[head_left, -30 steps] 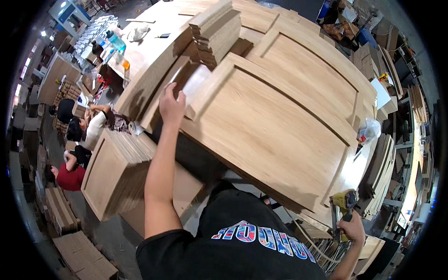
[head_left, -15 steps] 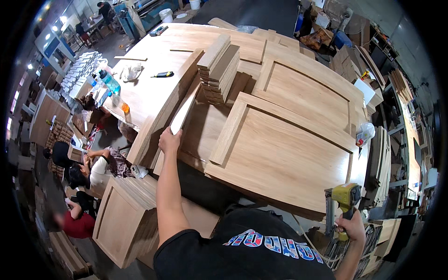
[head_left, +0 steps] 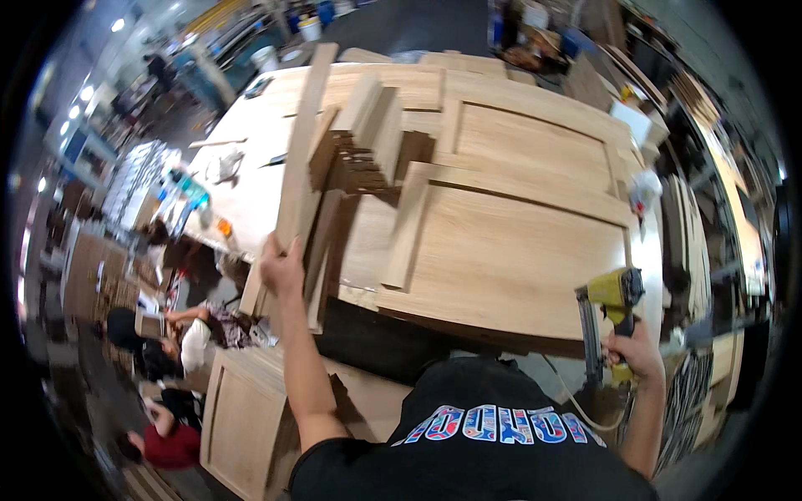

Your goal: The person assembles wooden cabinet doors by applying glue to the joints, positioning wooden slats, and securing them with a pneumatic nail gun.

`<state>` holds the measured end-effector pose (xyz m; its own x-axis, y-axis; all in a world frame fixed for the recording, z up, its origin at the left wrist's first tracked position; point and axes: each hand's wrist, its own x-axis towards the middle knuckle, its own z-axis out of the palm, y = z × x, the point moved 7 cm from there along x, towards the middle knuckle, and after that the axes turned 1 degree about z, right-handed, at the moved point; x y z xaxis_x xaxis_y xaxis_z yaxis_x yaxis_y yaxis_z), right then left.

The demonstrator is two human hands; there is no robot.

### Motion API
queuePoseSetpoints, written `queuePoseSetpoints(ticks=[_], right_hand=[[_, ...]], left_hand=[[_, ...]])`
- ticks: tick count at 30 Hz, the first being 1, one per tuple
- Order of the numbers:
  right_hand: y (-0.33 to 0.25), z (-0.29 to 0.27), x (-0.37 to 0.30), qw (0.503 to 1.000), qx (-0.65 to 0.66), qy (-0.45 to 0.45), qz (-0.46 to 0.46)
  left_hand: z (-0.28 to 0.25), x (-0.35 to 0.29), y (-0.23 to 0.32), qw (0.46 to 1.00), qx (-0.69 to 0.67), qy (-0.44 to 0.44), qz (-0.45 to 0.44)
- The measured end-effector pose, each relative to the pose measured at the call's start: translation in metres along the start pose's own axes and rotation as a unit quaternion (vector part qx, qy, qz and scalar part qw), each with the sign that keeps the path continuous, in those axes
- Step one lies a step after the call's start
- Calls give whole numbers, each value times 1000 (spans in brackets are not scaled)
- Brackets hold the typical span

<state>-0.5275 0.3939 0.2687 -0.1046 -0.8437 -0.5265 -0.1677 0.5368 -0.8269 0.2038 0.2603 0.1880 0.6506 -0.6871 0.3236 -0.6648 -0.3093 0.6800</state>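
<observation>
My left hand (head_left: 282, 269) is closed around the near end of a long, pale wooden strip (head_left: 302, 142), which stands raised and slants away over the worktable. My right hand (head_left: 639, 352) grips a yellow and black nail gun (head_left: 616, 290), held off the table's near right edge with a pale hose below it. Between the hands lies a framed wooden panel (head_left: 518, 250), and a second framed panel (head_left: 535, 142) sits behind it. Just right of the raised strip is a stack of short wooden boards (head_left: 368, 121). More long boards (head_left: 326, 250) lie beside my left hand.
Framed panels (head_left: 242, 417) are stacked below the table's left side. Co-workers sit at the lower left, one in a red top (head_left: 171, 447). A blue bottle (head_left: 194, 194) and a crumpled plastic bag (head_left: 224, 167) stand at the table's left. Another plastic bag (head_left: 645, 190) is at the right edge.
My left hand has lifted the strip from among the long boards and moved it left, its far end now high. The nail gun stays in my right hand. The view has shifted slightly.
</observation>
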Motion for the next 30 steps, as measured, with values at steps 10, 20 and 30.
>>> queuePoseSetpoints(ticks=[10, 20, 30], right_hand=[[-21, -111, -52, 937, -58, 337, -78], [128, -260, -89, 908, 38, 417, -19], [210, -341, -62, 924, 93, 371, 9]], left_hand=[[38, -172, 188, 887, -101, -210, 398], [128, -328, 236, 768, -46, -429, 473], [149, -327, 203, 785, 114, -446, 414]])
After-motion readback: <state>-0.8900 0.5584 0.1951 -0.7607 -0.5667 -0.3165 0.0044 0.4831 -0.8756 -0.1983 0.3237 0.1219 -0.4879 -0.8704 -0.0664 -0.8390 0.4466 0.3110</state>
